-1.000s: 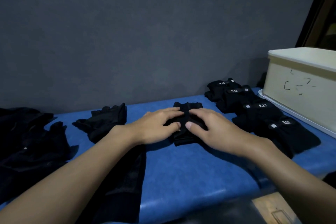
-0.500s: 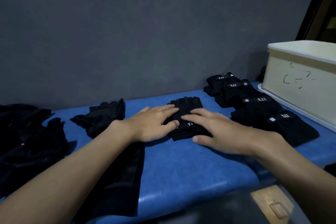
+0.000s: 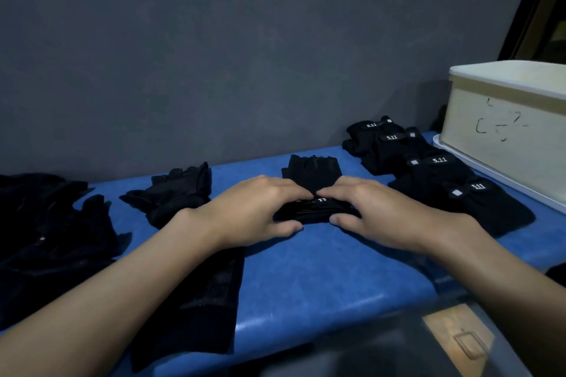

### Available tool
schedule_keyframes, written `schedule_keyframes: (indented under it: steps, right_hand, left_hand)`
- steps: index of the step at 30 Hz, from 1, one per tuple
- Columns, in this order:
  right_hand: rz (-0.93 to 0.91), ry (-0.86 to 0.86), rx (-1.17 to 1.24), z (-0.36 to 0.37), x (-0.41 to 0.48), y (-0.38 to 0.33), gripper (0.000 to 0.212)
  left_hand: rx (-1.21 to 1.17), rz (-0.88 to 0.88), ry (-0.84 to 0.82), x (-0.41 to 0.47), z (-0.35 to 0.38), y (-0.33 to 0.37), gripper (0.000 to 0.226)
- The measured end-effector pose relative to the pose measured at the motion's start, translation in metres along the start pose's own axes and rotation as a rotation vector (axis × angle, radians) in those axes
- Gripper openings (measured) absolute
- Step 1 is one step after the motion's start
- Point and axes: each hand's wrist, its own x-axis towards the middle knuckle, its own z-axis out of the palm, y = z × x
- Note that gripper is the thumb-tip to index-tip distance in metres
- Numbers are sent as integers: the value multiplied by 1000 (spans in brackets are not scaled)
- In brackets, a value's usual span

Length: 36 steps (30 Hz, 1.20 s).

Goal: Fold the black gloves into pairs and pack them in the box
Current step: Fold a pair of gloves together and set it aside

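Observation:
A black glove pair lies on the blue table at the middle. My left hand and my right hand both grip its near end, fingers curled over the top and thumbs at the front edge. The fingertips of both hands meet over a small white label. The far half of the pair lies flat beyond my fingers. To the right lies a row of several folded glove pairs with white labels. The cream box stands at the far right; its inside is hidden.
A loose black glove lies left of my hands, and a pile of black gloves fills the far left. A black cloth lies under my left forearm. The box sits on a white lid. A grey wall runs behind.
My hands slid from lying flat over the glove pair back to its near end, and their fingers now curl round that end, which looks bunched up.

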Motion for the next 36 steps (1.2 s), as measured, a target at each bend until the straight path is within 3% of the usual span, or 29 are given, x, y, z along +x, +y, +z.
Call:
schedule_keyframes:
  steps: [7, 11, 19, 21, 23, 24, 29, 36]
  right_hand:
    - [-1, 0, 106, -3, -4, 1, 58]
    - [-16, 29, 239, -4, -4, 0, 62]
    - [8, 195, 465, -2, 3, 0, 23]
    - [28, 205, 521, -1, 5, 0, 17]
    - [39, 220, 583, -2, 8, -2, 14]
    - [45, 225, 607, -2, 10, -2, 14]
    - [130, 271, 640, 4, 21, -4, 14]
    - [148, 342, 436, 9, 21, -7, 44]
  left_hand:
    - [-8, 21, 157, -3, 1, 0, 25]
    - [-165, -38, 199, -4, -3, 2, 24]
    - [-619, -250, 288, -7, -7, 7, 18]
    - [-719, -274, 245, -9, -8, 6, 37]
    - [-694, -268, 214, -11, -6, 3, 60]
    - [-681, -266, 219, -12, -5, 2, 61]
    - [-737, -326, 288, -5, 3, -2, 45]
    - [-594, -449, 273, 6, 11, -10, 40]
